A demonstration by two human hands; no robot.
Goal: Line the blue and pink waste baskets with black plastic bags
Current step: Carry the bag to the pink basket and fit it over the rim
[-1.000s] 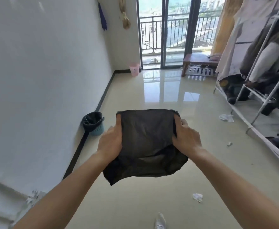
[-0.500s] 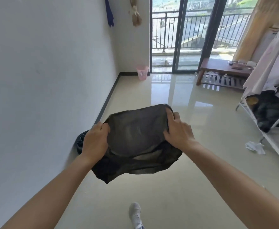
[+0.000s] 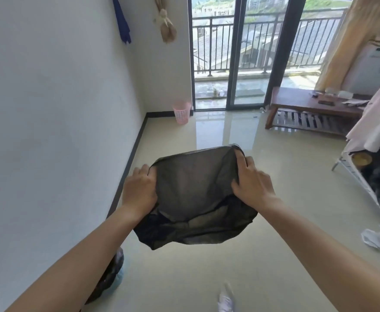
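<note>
While you are standing in the room, you are holding a black bag [image 3: 198,199] in the air in front of you, over the floor [image 3: 263,199]. Your left hand [image 3: 139,191] is closing on its left edge and your right hand [image 3: 251,185] is closing on its right edge, fingers curled into the thin plastic, so both hands are gripping the same bag and pulling its mouth wide. The bottom of the bag is hanging loose below your hands. The blue basket [image 3: 114,275] is standing by the wall [image 3: 49,131], under your left forearm, and black plastic is already covering its top, so I am judging that this one is done. The pink basket [image 3: 182,112] is standing far away in the corner beside the balcony door [image 3: 247,64], and no bag is showing in it. So the task is looking about half finished: you are needing to carry this bag to the pink basket, push it inside and fold the rim over.
</note>
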